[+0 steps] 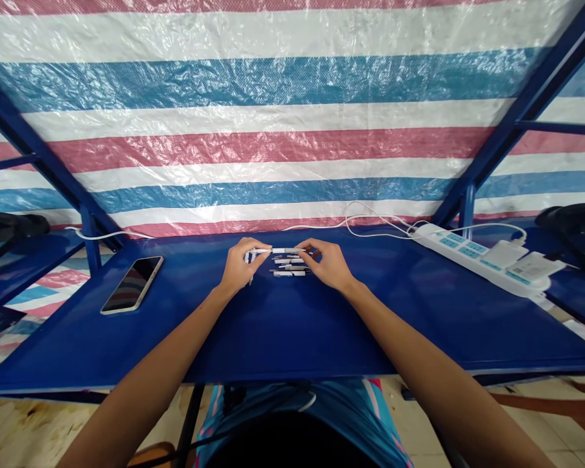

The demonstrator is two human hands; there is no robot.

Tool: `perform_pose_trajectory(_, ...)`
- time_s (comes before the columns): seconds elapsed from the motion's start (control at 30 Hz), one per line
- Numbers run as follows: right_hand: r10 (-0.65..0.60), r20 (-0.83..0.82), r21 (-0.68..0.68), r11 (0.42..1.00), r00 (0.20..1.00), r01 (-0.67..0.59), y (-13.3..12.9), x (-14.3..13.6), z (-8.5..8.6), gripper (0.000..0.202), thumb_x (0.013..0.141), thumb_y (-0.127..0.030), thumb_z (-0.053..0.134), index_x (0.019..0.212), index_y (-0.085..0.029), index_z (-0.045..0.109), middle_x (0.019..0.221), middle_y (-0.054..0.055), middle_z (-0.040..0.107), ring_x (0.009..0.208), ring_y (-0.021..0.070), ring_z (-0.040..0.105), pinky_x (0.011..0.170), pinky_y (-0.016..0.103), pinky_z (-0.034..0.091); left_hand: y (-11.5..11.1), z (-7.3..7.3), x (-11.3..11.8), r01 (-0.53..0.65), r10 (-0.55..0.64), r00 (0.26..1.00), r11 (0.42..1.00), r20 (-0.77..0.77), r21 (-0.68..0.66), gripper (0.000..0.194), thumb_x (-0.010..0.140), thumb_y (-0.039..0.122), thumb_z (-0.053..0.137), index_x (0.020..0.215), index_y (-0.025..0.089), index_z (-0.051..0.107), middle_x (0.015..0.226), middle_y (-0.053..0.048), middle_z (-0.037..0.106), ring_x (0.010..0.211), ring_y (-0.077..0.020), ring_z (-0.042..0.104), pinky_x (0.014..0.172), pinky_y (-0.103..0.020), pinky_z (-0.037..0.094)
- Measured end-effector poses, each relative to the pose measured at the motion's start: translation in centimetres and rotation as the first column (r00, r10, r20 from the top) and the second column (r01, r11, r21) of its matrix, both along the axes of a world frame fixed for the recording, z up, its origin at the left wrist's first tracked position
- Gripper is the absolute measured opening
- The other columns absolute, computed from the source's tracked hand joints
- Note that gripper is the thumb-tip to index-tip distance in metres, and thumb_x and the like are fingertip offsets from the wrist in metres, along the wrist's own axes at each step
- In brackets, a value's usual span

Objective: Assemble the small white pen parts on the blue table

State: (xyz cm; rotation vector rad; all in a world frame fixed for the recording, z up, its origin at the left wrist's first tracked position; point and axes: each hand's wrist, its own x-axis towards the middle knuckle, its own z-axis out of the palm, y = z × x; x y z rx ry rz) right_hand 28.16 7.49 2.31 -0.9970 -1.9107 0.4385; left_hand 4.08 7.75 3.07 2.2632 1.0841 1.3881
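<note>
A white pen [285, 251] with dark parts lies level between my two hands, above the blue table. My left hand [240, 263] pinches its left end between thumb and fingertips. At the other end, the thumb and fingers of my right hand [327, 263] close on the tip. Just below it, several similar white and dark pens [289, 273] lie side by side on the table. A few more white pieces [249, 258] show partly behind my left fingers; their kind is too hidden to tell.
On the left lies a phone [132, 285], screen up. A white power strip [478, 257] with plugged-in chargers sits at the right, its white cable [370, 227] looping along the back edge. Blue metal posts [90, 240] rise at both sides before a striped plastic sheet [283, 143].
</note>
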Motion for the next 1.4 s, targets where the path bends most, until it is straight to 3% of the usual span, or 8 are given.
perform_pose_trajectory(0.33, 0.007, 0.007, -0.001, 1.000, 1.000, -0.007, -0.15, -0.16, 0.13, 0.018, 0.092, -0.032, 0.061, 0.090, -0.023, 0.077, 0.087, 0.005, 0.079, 0.074, 0.0203, 0.071, 0.068, 0.031, 0.058, -0.06, -0.04, 0.13, 0.015, -0.001, 0.994, 0.992, 0.108, -0.126, 0.021, 0.088, 0.039, 0.070, 0.087, 0.021, 0.079, 0.090, -0.007, 0.078, 0.084, -0.0240, 0.071, 0.079, -0.036, 0.057)
perform_pose_trajectory(0.77, -0.008, 0.022, 0.001, 1.000, 1.000, 0.008, -0.18, -0.04, 0.20, 0.016, 0.092, -0.031, 0.062, 0.092, -0.023, 0.076, 0.087, 0.005, 0.078, 0.074, 0.0200, 0.070, 0.070, 0.031, 0.058, -0.19, -0.09, 0.45, -0.059, 0.060, 0.997, 0.998, -0.038, 0.025, 0.016, 0.093, 0.033, 0.063, 0.091, 0.022, 0.075, 0.093, -0.006, 0.078, 0.087, -0.0245, 0.070, 0.085, -0.039, 0.057)
perform_pose_trajectory(1.4, -0.014, -0.002, -0.031, 0.999, 1.000, 0.014, -0.14, -0.09, 0.09, 0.018, 0.091, -0.032, 0.061, 0.092, -0.022, 0.076, 0.084, 0.005, 0.078, 0.069, 0.0198, 0.070, 0.067, 0.031, 0.057, 0.13, -0.63, 0.38, -0.024, 0.021, 0.997, 0.999, -0.074, -0.038, 0.014, 0.093, 0.030, 0.062, 0.091, 0.021, 0.073, 0.091, -0.006, 0.078, 0.084, -0.0231, 0.072, 0.083, -0.036, 0.058)
